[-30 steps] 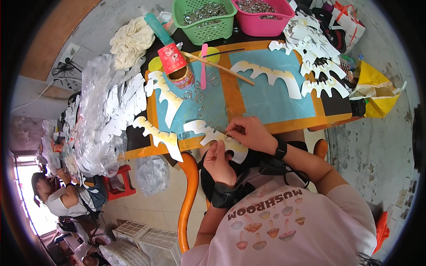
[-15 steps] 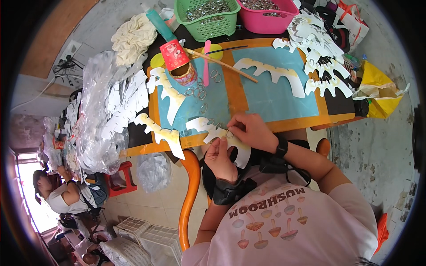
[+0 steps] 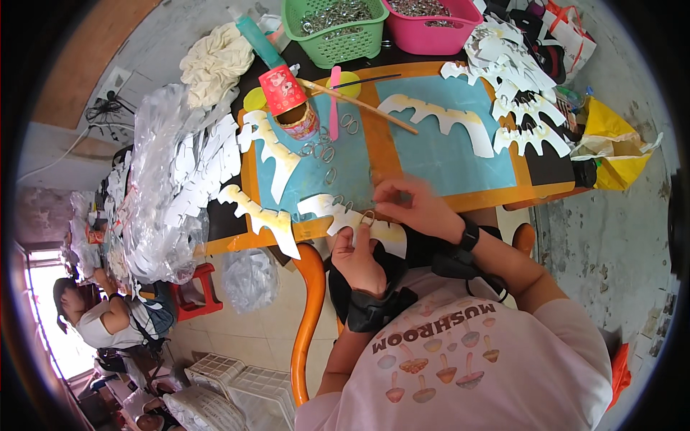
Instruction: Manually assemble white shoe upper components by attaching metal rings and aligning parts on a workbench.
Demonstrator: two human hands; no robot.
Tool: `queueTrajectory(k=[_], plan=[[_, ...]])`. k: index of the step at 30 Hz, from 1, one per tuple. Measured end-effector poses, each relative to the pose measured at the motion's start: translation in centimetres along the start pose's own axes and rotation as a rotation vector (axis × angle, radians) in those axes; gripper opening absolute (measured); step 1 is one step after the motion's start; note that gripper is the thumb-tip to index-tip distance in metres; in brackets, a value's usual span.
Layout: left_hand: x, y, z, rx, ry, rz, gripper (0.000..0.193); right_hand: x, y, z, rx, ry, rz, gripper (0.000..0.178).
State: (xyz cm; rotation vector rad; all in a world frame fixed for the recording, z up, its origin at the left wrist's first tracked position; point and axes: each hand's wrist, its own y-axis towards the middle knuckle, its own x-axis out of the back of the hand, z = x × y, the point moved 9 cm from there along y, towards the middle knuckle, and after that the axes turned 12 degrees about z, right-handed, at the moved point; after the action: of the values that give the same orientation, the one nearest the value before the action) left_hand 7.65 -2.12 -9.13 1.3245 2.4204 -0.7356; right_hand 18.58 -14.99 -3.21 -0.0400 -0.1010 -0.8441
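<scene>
Head view: right hand (image 3: pixel 418 210) just came off the ring (image 3: pixel 368 215), fingers too blurry to call; left hand (image 3: pixel 359 267) alone pinches the white cutout (image 3: pixel 388 231).

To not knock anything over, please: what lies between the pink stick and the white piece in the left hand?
In the head view, loose metal rings, on the blue mat.
</scene>
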Motion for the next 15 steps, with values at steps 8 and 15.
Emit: queueTrajectory(k=[8, 15], plan=[[-1.6, -0.4, 0.5, 0.012, -0.085, 0.009, 0.013, -0.5, -1.9, 3.9, 0.207, -0.582, -0.108, 0.012], [-2.9, -0.7, 1.0, -0.002, -0.038, 0.048, 0.024, 0.4, -0.9, 0.5, -0.053, -0.297, -0.005, 0.012]])
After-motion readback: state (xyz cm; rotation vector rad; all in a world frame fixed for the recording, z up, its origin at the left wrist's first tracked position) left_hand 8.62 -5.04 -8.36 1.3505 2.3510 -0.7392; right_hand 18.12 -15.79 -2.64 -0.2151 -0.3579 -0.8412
